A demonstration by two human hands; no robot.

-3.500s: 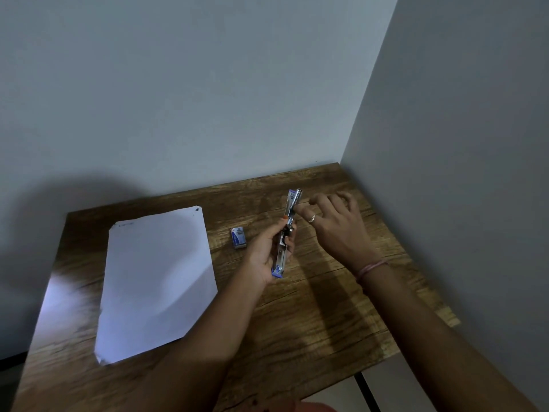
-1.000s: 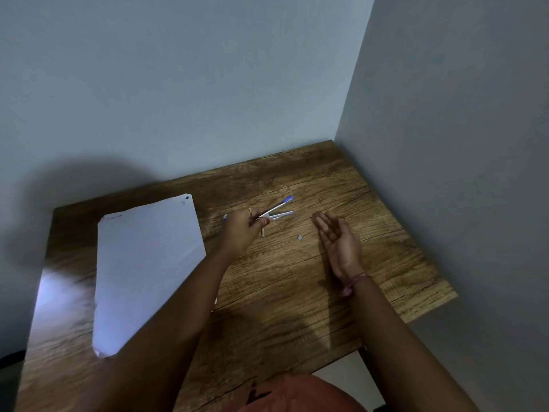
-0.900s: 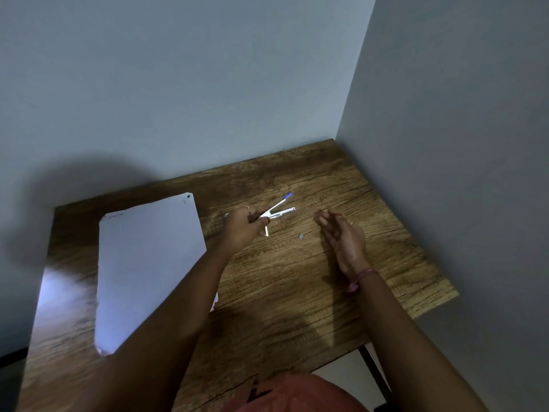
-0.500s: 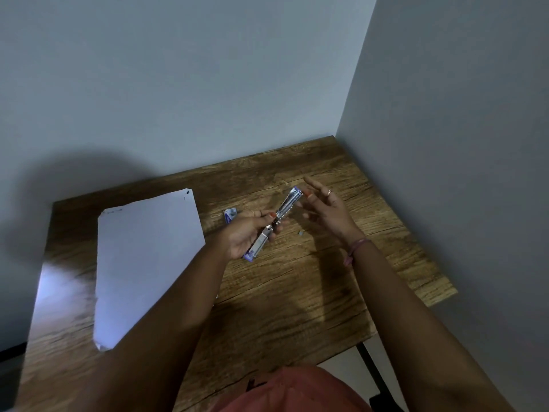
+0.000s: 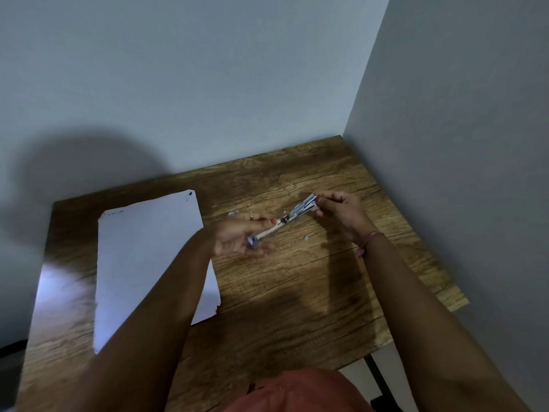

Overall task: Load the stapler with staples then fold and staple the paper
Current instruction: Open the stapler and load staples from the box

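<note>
A slim silver and blue stapler [image 5: 285, 222] is held above the wooden table [image 5: 297, 292], lying slanted from lower left to upper right. My left hand [image 5: 237, 237] grips its lower end. My right hand [image 5: 338, 211] pinches its upper tip with thumb and fingers. The image is blurred, so I cannot tell whether the stapler is hinged open. A white sheet of paper [image 5: 142, 263] lies flat on the left part of the table. The staple box [image 5: 233, 214] peeks out just behind my left hand, mostly hidden.
A tiny pale scrap [image 5: 306, 238] lies on the wood under the stapler. Walls close the table in at the back and on the right. A dark table leg [image 5: 377, 379] shows below the front edge.
The stapler was held spread open in my left hand alone a second ago. My right hand has risen from the table and taken its upper tip, and the stapler now lies straighter between both hands.
</note>
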